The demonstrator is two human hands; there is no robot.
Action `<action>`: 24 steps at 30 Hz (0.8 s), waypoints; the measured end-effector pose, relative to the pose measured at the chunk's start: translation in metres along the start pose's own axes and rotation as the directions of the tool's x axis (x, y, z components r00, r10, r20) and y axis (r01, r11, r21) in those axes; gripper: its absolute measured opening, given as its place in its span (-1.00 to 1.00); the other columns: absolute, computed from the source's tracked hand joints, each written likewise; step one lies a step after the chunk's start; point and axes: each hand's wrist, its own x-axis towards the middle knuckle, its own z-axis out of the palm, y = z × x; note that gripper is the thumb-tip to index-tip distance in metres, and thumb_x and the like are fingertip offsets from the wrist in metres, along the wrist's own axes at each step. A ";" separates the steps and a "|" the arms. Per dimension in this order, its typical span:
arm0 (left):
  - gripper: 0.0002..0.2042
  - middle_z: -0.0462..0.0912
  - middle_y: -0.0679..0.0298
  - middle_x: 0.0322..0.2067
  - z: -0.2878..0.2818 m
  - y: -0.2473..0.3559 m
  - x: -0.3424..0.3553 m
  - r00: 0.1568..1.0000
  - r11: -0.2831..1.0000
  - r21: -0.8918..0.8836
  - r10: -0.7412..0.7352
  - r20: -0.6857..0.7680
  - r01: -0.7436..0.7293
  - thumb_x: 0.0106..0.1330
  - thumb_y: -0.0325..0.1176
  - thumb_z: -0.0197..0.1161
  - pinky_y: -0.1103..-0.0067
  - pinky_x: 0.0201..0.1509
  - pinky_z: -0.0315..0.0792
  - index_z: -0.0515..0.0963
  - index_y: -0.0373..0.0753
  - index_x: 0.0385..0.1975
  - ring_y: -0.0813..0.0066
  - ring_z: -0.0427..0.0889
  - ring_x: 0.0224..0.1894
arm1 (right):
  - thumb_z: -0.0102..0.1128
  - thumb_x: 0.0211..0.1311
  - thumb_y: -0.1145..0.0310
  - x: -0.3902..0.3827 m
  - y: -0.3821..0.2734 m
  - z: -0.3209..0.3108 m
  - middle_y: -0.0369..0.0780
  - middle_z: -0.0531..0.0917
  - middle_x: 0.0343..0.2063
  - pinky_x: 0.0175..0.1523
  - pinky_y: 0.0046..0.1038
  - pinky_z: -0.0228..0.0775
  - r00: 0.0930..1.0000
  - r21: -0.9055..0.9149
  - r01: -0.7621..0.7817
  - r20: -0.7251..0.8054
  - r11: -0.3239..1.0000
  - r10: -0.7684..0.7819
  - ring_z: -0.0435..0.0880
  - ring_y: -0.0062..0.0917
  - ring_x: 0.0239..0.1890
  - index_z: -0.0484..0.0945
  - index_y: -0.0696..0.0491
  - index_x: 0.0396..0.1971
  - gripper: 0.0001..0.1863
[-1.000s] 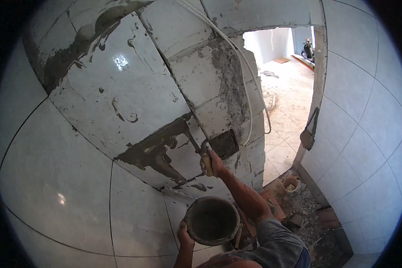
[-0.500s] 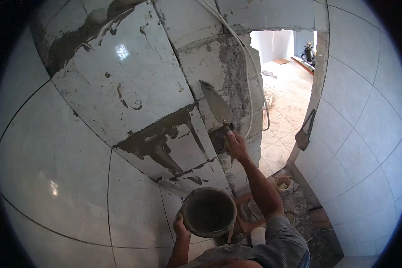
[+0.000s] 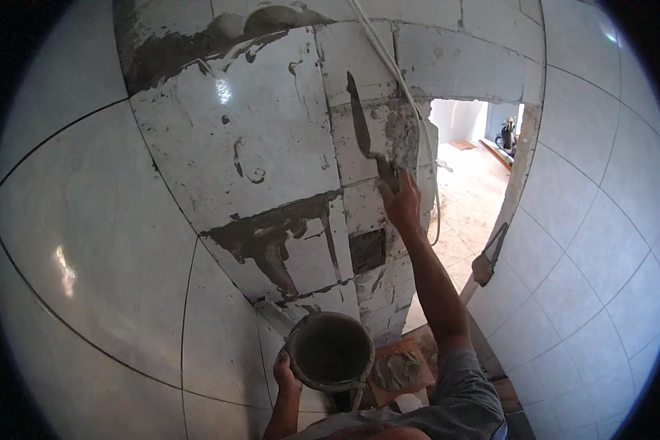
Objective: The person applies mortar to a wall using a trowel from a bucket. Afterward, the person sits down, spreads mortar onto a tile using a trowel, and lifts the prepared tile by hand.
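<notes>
My right hand (image 3: 402,192) grips a trowel (image 3: 359,121), its narrow dark blade pointing up in front of the block wall (image 3: 359,198), right of a white tile (image 3: 264,132) spotted with wet mortar. Below that tile, a dark smear of mortar (image 3: 264,249) covers part of the wall, beside a square dark recess (image 3: 367,251). Low in the picture, my left hand (image 3: 286,372) holds the rim of a round dark bucket (image 3: 330,353) with a grey wet interior.
Pale cables (image 3: 388,59) hang beside a doorway (image 3: 462,205) into a bright room. A tiled wall (image 3: 590,220) at the right bears a hanging object (image 3: 484,270). An orange board with grey mortar (image 3: 399,372) lies below, by the bucket. Another tiled wall (image 3: 102,242) is at left.
My right hand has risen with the trowel, whose blade now points higher up the wall. The view has shifted, so the doorway sits lower. My left hand still holds the bucket.
</notes>
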 end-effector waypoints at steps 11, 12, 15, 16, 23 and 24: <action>-0.66 0.45 0.05 -0.11 -0.008 0.000 0.006 0.997 0.989 -0.136 0.042 -0.071 -0.051 0.26 -0.29 0.01 0.31 0.01 0.35 0.36 -0.42 -0.07 0.17 0.46 -0.09 | 0.06 0.11 0.25 0.059 -0.065 0.042 -0.07 0.39 -0.03 -0.12 -0.22 0.41 0.999 -0.433 0.031 0.005 0.901 -0.032 0.49 -0.13 -0.12 0.31 -0.03 0.01 -0.57; -0.65 0.46 0.07 -0.13 -0.007 -0.001 0.007 0.998 0.991 -0.132 0.019 -0.055 -0.026 0.25 -0.27 0.03 0.32 0.00 0.35 0.37 -0.39 -0.08 0.17 0.46 -0.10 | 0.09 0.10 0.23 0.059 -0.053 0.042 -0.08 0.41 -0.05 -0.13 -0.26 0.41 0.993 -0.383 0.110 -0.005 0.917 -0.121 0.51 -0.17 -0.14 0.33 -0.02 0.01 -0.56; -0.67 0.48 0.11 -0.17 0.007 0.005 0.005 0.999 0.990 -0.139 -0.016 -0.044 0.010 0.24 -0.24 0.06 0.32 -0.03 0.37 0.40 -0.34 -0.11 0.21 0.47 -0.13 | 0.18 0.04 0.19 0.063 -0.033 0.027 -0.05 0.49 -0.14 -0.16 -0.38 0.39 0.985 0.078 0.168 0.026 0.983 -0.171 0.53 -0.31 -0.19 0.35 0.10 0.01 -0.47; -0.69 0.49 0.14 -0.20 0.005 0.009 0.000 0.998 0.992 -0.126 -0.026 -0.051 0.019 0.24 -0.23 0.07 0.32 -0.05 0.37 0.42 -0.32 -0.13 0.24 0.48 -0.15 | 0.20 0.03 0.18 0.060 -0.035 0.023 -0.06 0.51 -0.18 -0.20 -0.41 0.39 0.989 0.194 -0.007 0.146 0.981 -0.022 0.52 -0.38 -0.24 0.35 0.14 0.02 -0.44; -0.73 0.51 0.25 -0.28 -0.003 0.002 0.002 0.991 0.999 -0.010 0.031 -0.134 -0.033 0.22 -0.21 0.10 0.33 -0.17 0.36 0.45 -0.25 -0.20 0.35 0.48 -0.25 | 0.12 0.10 0.17 -0.022 -0.011 -0.022 -0.26 0.51 -0.48 -0.49 -0.59 0.31 0.956 0.406 -0.049 0.285 0.912 -0.076 0.43 -0.62 -0.60 0.26 0.18 0.09 -0.40; -0.72 0.51 0.26 -0.29 -0.003 0.005 0.007 0.985 1.000 0.006 -0.027 -0.173 0.029 0.20 -0.21 0.12 0.33 -0.18 0.36 0.45 -0.25 -0.18 0.35 0.48 -0.26 | 0.11 0.12 0.18 -0.047 -0.013 -0.031 -0.29 0.50 -0.51 -0.52 -0.62 0.27 0.917 0.416 -0.213 0.398 0.884 0.034 0.41 -0.66 -0.60 0.27 0.18 0.08 -0.42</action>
